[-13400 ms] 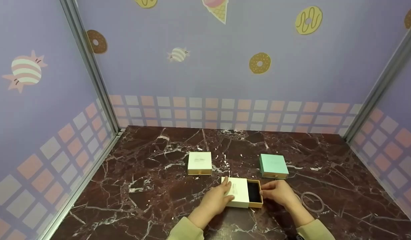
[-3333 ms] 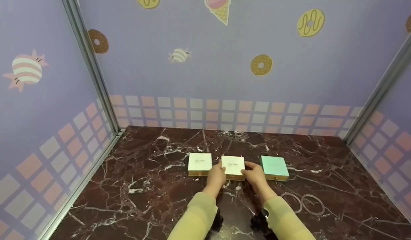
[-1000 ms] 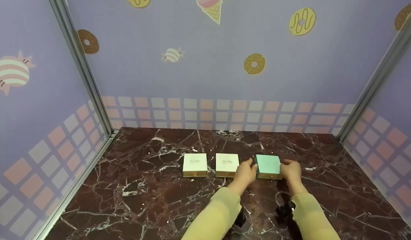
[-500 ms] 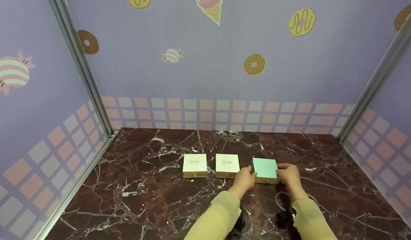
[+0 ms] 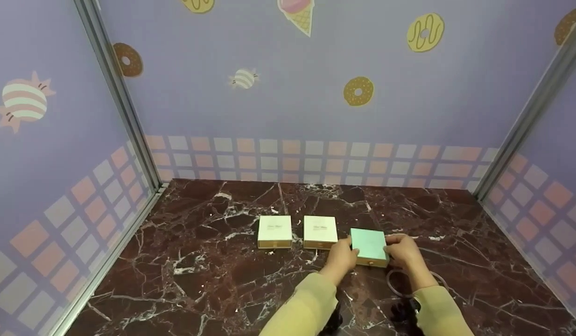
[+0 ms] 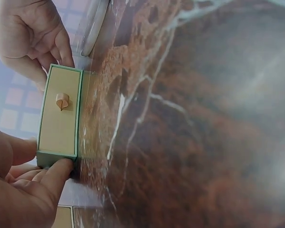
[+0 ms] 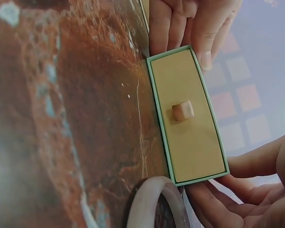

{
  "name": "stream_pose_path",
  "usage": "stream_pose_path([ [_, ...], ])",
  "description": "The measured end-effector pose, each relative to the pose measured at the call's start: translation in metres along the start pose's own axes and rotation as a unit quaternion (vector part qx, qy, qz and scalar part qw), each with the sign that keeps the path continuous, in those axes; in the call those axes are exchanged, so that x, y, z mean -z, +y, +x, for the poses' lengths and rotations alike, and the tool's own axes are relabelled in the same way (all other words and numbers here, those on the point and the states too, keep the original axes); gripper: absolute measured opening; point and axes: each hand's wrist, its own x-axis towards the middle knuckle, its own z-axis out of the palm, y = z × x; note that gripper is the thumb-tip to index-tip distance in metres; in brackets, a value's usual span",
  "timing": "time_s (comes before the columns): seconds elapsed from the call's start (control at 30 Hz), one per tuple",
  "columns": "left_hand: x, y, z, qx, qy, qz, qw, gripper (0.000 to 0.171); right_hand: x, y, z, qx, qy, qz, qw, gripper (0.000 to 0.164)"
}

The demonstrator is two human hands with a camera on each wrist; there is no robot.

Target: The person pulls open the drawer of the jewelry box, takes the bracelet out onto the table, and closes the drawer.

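The mint-green drawer box (image 5: pixel 368 243) is on the right half of the marbled worktop (image 5: pixel 213 284), gripped from both sides. The left hand (image 5: pixel 341 256) pinches its left side and the right hand (image 5: pixel 404 251) its right, thumbs toward the person. Its drawer is pushed fully in, the tan front and small pull tab (image 6: pixel 61 101) facing the person; what lies inside is hidden.

Over the last second this box has come out of line with its neighbours, moving toward the person and slightly left. Whether it slides or is just raised I cannot tell. The left cream drawer box (image 5: pixel 275 229) and the right cream drawer box (image 5: pixel 320 229) have kept their places, upright, side by side with a gap between. To judge by this, the handling now centres on the green box, the cream pair being left aside.

Below the right hand a pale ring (image 7: pixel 141 204) rests just beside the green box; the right forearm partly covers a second ring. Behind stands a lilac wall (image 5: pixel 288 107) printed with sweets.
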Motion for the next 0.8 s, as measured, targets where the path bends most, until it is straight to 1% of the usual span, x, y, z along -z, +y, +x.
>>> stream_pose_path([
  [0.13, 0.001, -0.004, -0.005, 0.004, 0.002, -0.015, 0.9999, 0.055, -0.002, 0.001, -0.003, -0.002, -0.012, -0.001, 1.000, 0.039],
  [0.3, 0.004, -0.009, -0.012, 0.000, 0.010, -0.018, 0.9998, 0.055, -0.006, 0.001, -0.009, 0.009, -0.019, -0.031, 0.999, 0.038],
  [0.47, 0.009, -0.014, -0.021, -0.015, 0.012, -0.014, 0.9997, 0.053, -0.010, -0.001, -0.018, 0.016, -0.024, -0.045, 0.999, 0.036],
  [0.67, 0.013, -0.019, -0.032, -0.036, 0.025, 0.003, 0.9990, 0.052, -0.016, -0.002, -0.028, 0.025, -0.030, -0.044, 0.998, 0.033],
  [0.8, 0.017, -0.022, -0.041, -0.045, 0.027, 0.011, 0.9986, 0.050, -0.020, -0.001, -0.035, 0.031, -0.037, -0.048, 0.998, 0.032],
])
